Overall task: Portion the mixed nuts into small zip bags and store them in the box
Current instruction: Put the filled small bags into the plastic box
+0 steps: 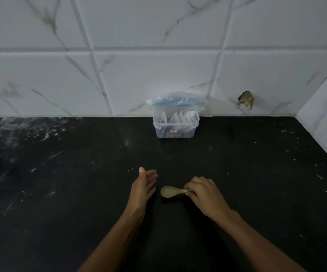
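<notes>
A person is working at a black worktop (60, 193) flecked with pale specks, and both bare forearms are reaching in from the near edge. The right hand (204, 195) is lying knuckles-up near the middle of the worktop, and its grip is curling round the handle of a pale spoon (168, 192), pinching it at the fingertips. The spoon is lying flat, with its bowl pointing left and its handle disappearing under the fingers. Whether anything is sitting in the bowl cannot be told.

The left hand (143, 186) is hovering just left of the spoon bowl, standing on edge with the palm facing right. Its grip is spread loosely, fingers straight and relaxed, thumb pointing to the far side, and it is holding nothing. A narrow gap of dark worktop is showing between this hand and the spoon.

Well apart from both hands, at the far edge of the worktop, a clear plastic box (176, 126) is standing upright against the white marbled wall tiles (158, 75). Several small zip bags (176, 117) are standing packed inside it, their tops poking up near the rim; their contents are too dim to make out. A larger clear bag with a blue zip strip (176, 101) is lying draped across the top of the box. To the right of the box, a chipped brownish patch (246, 99) is showing in the wall tile.
</notes>
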Available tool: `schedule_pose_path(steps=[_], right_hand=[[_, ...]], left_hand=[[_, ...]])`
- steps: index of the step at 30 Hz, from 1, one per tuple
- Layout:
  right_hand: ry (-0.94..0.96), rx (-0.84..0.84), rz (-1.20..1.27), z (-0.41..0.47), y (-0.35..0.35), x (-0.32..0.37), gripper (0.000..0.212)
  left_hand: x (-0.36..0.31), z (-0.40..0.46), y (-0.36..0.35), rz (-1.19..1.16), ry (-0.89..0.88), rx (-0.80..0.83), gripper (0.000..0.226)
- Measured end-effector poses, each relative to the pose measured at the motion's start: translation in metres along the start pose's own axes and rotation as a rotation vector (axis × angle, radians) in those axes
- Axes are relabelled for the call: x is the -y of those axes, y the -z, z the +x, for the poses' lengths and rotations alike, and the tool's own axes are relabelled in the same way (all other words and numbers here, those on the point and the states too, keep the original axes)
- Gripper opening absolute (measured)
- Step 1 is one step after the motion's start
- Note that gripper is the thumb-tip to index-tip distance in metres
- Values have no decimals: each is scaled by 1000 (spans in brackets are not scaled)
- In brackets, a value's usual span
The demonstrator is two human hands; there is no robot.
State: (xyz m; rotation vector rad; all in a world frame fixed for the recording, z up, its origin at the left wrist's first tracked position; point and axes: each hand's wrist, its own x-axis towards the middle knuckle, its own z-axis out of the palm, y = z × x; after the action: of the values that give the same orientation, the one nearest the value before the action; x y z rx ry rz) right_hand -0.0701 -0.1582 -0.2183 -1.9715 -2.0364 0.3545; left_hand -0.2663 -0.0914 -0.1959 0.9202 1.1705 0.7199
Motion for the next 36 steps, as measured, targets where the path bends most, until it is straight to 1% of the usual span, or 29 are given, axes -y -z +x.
schedule_pose_path(steps=[5,8,12,16,23,31,34,36], right_hand=[[-44,-123,15,64,14,-20,14],[-67,-169,14,100,20,-31,13],[-87,-191,16,136,20,-45,11],[-105,-175,15,160,9,-58,11],[-104,-123,55,177,-14,-71,11],[-107,-154,44,181,-25,-76,10],[-146,-139,9,179,-26,-74,17],[-174,-120,-16,177,-26,-73,29]], left_hand=[[-29,38,-9,10,-56,-10,60],[-46,63,-13,25,-80,-19,61],[-61,92,-17,22,-99,-37,63],[-64,115,-20,17,-84,-45,63],[-60,142,-22,-2,-25,-69,61],[-52,145,-23,4,-5,-51,62],[-51,141,-22,7,-8,-41,61],[-51,137,-21,16,-30,-41,59]])
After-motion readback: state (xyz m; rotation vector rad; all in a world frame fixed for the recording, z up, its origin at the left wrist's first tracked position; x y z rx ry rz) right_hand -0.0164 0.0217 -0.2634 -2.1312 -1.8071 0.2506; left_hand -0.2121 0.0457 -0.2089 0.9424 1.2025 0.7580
